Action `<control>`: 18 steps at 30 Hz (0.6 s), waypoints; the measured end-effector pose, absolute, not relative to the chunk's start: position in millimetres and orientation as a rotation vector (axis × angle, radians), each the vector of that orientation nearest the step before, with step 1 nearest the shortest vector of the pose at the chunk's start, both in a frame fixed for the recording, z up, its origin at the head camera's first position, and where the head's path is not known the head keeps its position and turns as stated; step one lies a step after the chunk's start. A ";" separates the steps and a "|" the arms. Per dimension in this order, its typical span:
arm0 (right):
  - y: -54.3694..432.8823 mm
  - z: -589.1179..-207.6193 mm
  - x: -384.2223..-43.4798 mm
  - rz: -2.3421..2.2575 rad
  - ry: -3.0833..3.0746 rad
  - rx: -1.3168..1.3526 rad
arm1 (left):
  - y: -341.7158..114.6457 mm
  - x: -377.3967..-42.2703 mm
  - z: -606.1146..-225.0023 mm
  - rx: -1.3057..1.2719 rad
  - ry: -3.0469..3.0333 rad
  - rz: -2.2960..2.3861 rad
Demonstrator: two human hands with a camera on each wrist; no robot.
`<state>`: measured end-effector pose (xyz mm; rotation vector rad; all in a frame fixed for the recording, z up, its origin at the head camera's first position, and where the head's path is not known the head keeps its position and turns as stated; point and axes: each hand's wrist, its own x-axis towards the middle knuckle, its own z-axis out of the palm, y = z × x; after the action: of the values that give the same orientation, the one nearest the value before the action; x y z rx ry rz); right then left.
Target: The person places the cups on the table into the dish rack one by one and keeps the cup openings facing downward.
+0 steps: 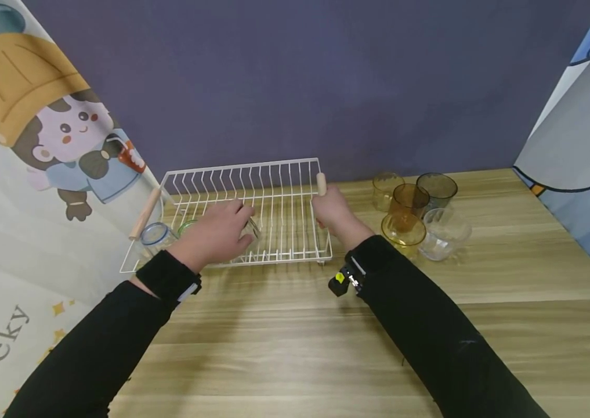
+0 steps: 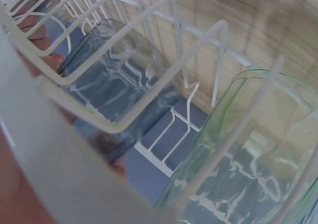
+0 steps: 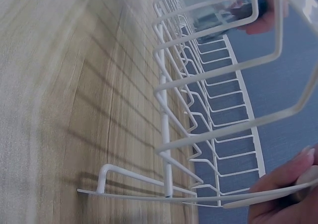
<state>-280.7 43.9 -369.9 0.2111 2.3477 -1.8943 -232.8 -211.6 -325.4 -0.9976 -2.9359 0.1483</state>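
Black sleeves [image 1: 441,331] | left hand [image 1: 216,229] grips clear glass [image 2: 117,77]; right hand [image 1: 337,213], rack handle [image 1: 321,183] | wood-grain table [image 1: 284,354] | blue-grey backdrop [image 1: 295,87]

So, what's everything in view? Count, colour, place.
Table: one, tan, foreground
Rack: one, white, on table
Handles: two, beige, rack ends
Leftmost glass: one, blue rim, in rack
Tinted glass: one, green, beside it
Third glass: one, clear, rack's middle
Loose glasses: five, yellowish (two), brown, grey, clear, table's right
Backdrop: one, dark blue, behind
Printed curtains: two, multicoloured, sides
Wrist devices: two, black, both wrists
Left hand: one, black sleeve, gripping third glass
Right hand: one, black sleeve, gripping right handle
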 end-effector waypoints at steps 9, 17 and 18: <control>44.0 -368.9 -280.4 -1.892 2.333 0.216 | -215.8 -237.2 -332.0 -0.950 -3.039 0.195; 44.5 -367.7 -278.8 -1.880 2.333 0.225 | -217.1 -240.5 -332.3 -0.889 -3.084 0.127; 44.5 -367.5 -278.9 -1.878 2.335 0.223 | -217.3 -240.4 -332.1 -0.880 -3.093 0.116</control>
<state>-278.9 44.5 -367.5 0.2233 2.3347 -1.8776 -240.4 -217.3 -332.1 -0.8800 -3.0927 0.1157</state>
